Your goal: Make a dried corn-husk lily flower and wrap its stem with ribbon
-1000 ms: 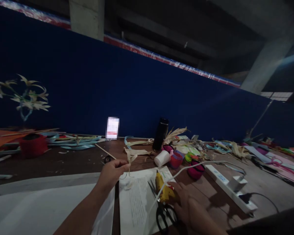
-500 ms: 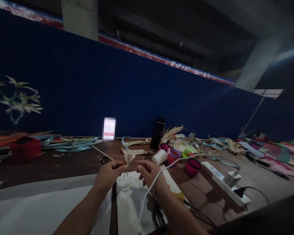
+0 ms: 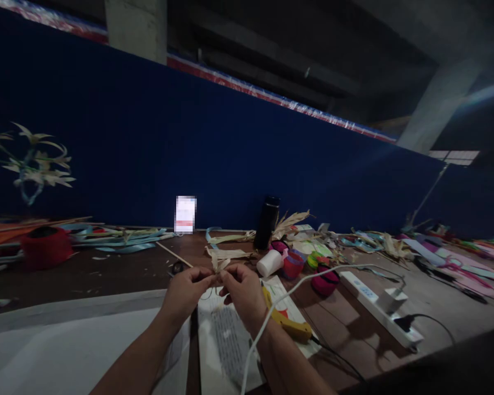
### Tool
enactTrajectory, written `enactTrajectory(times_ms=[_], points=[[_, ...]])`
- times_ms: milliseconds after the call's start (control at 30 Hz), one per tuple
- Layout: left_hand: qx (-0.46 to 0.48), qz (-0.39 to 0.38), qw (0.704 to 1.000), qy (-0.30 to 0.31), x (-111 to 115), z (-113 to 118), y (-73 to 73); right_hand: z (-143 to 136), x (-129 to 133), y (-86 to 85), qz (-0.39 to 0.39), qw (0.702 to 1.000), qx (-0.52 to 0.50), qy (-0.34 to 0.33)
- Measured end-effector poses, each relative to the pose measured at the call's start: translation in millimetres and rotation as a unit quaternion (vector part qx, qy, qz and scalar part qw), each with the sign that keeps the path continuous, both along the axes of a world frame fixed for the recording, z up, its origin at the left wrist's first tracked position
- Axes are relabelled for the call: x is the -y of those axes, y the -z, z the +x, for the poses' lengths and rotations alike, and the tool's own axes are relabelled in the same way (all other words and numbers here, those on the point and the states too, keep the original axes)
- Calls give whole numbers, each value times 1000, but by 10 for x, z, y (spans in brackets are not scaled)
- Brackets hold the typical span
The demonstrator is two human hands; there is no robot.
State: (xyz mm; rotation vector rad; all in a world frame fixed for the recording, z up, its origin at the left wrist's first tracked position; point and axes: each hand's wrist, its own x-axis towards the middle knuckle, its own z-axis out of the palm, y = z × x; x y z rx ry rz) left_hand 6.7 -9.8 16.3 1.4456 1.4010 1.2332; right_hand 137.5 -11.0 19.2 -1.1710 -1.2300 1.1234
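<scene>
A small pale flower of dried husk (image 3: 219, 265), with thin stems hanging below, is held in front of me over the printed sheets. My left hand (image 3: 188, 289) pinches its base between thumb and fingers. From the other side my right hand (image 3: 243, 289) closes thumb and forefinger on it too, and the two hands nearly meet. Fingertips hide the flower's lower part. Beside my right wrist lies a yellow hot glue gun (image 3: 294, 325) with a black cord. Under my hands are printed papers (image 3: 230, 334). A white cable (image 3: 260, 323) crosses over my right forearm.
A white power strip (image 3: 364, 293) with plugs lies at right. Behind my hands stand a black bottle (image 3: 267, 222), a white roll (image 3: 270, 263) and a magenta tape roll (image 3: 325, 280). Left are a red roll (image 3: 45, 249), blue strips (image 3: 123, 241) and a finished husk-flower stem (image 3: 39, 164).
My right hand has moved left from beside the flower and now pinches it along with my left hand. More of the yellow glue gun shows.
</scene>
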Motion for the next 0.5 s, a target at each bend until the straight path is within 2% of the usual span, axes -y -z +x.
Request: enactTrajectory(times_ms=[500], points=[[-36, 10, 999, 6, 2, -23, 11, -49, 5, 3, 12, 999, -29, 7]])
